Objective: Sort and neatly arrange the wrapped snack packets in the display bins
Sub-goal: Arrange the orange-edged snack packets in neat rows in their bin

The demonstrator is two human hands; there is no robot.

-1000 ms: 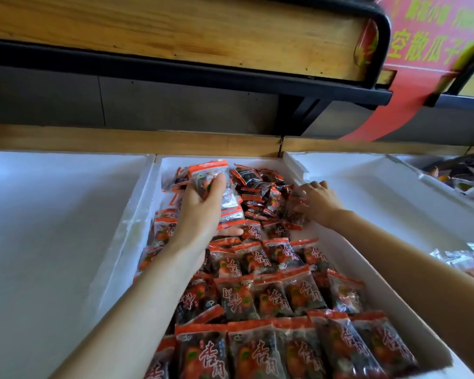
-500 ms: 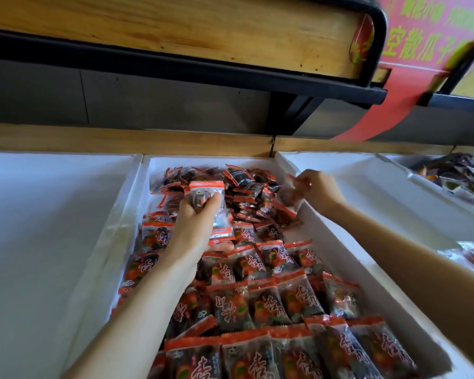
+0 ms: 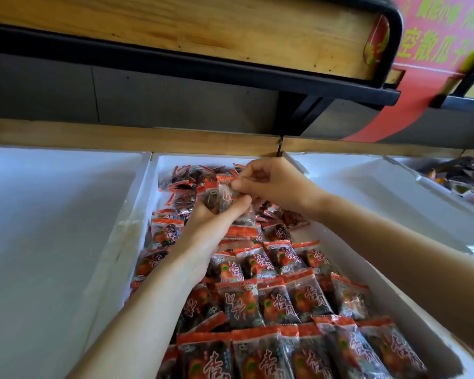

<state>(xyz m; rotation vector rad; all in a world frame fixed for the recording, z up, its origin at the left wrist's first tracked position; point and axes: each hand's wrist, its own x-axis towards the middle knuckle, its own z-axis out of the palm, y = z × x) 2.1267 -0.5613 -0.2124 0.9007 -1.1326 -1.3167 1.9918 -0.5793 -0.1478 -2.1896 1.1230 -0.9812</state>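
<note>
A white foam bin (image 3: pixel 389 294) in the middle holds many clear snack packets with red-orange ends. Those near me lie in overlapping rows (image 3: pixel 279 299); the ones at the far end are a loose heap (image 3: pixel 186 184). Above that heap my left hand (image 3: pixel 211 222) grips a small stack of packets (image 3: pixel 225 196) from below. My right hand (image 3: pixel 274 184) reaches across from the right and pinches the top edge of the front packet in that stack. Both hands meet over the far part of the bin.
A wide white foam bin (image 3: pixel 52 228) lies to the left, another (image 3: pixel 367 192) to the right. Further right sits a bin with dark mixed packets (image 3: pixel 465 181). A wooden ledge (image 3: pixel 121 138) runs behind the bins, below a black-framed wooden shelf (image 3: pixel 203 36) and a red banner (image 3: pixel 394 113).
My right hand left the bin's far right corner and moved left to the stack. My left hand lifted the stack slightly and tilted it up toward the right hand.
</note>
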